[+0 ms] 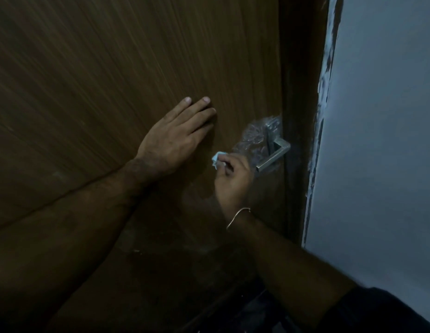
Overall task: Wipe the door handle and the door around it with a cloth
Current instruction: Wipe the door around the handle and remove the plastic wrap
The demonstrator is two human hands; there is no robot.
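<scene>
Pressing flat against the brown wood-grain door (pixel 117 56), the left hand (pixel 175 138) has its fingers (pixel 199 109) straight and close together, palm on the panel, holding nothing. It lies just left of the metal door handle (pixel 272 156), which sits near the door's right edge, beside the dark door frame (pixel 302 92). The handle is a squared silver lever, and crinkled clear plastic wrap (pixel 253 138) clings around its plate and part of the lever. Below and just left of the lever, the right hand (pixel 233 181) has its fingers curled around a small pale blue cloth (pixel 217 158), a crumpled bit of which sticks out at the top of the grip. This hand is just beside the lever's free end; whether the cloth touches the door cannot be told. A thin bracelet (pixel 238 217) circles the right wrist. A pale wall (pixel 382 140) runs along the frame's right side.
</scene>
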